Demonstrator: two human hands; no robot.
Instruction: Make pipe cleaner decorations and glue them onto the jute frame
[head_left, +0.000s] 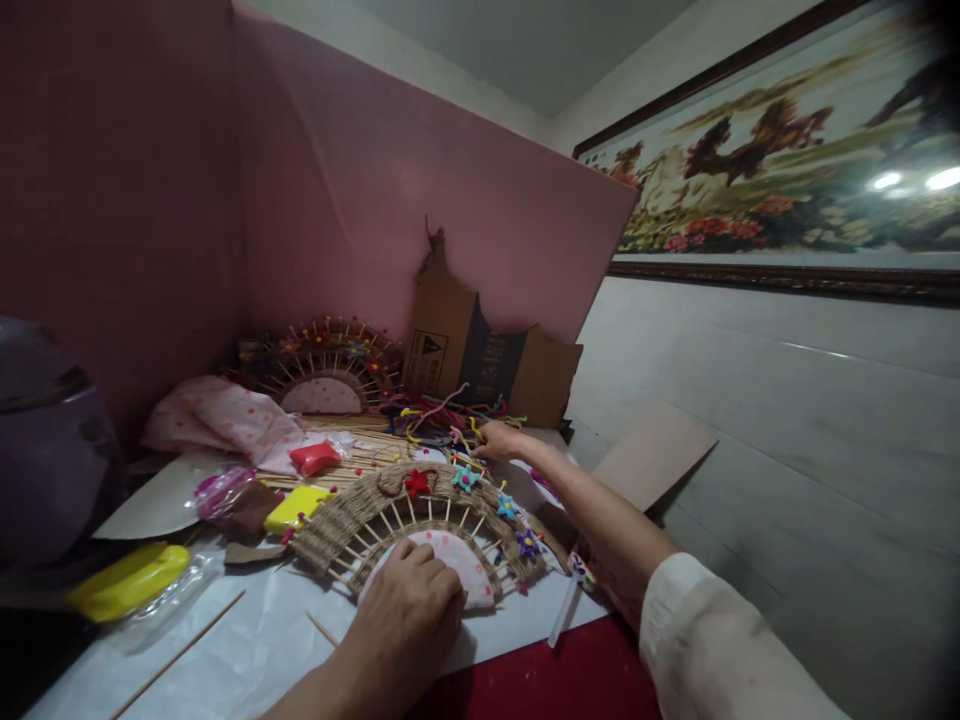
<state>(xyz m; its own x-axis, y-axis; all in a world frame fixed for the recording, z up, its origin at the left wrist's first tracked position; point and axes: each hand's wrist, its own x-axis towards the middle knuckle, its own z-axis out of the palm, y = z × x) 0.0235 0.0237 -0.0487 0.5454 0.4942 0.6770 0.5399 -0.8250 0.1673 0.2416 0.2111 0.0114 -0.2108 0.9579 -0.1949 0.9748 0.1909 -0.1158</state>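
Note:
A fan-shaped piece of woven twine and sticks (337, 530) lies on white paper, with a red flower (417, 484), teal, blue and purple flowers along its arc. My left hand (420, 600) rests on the dotted pink half-round cloth (469, 570) at its base, fingers curled; what they hold, if anything, is hidden. Further back, my right hand (496, 440) reaches to a tangle of coloured fuzzy stems (442, 415); its fingertips are too small to make out, so any grip is unclear.
A second decorated fan (322, 395) stands behind, near torn cardboard (442, 340). Dotted cloth (225, 420), red clay (315, 458), yellow clay packs (131, 580) and a loose stick (180, 655) lie left. A glue stick (566, 605) lies right, near a cardboard sheet (652, 455).

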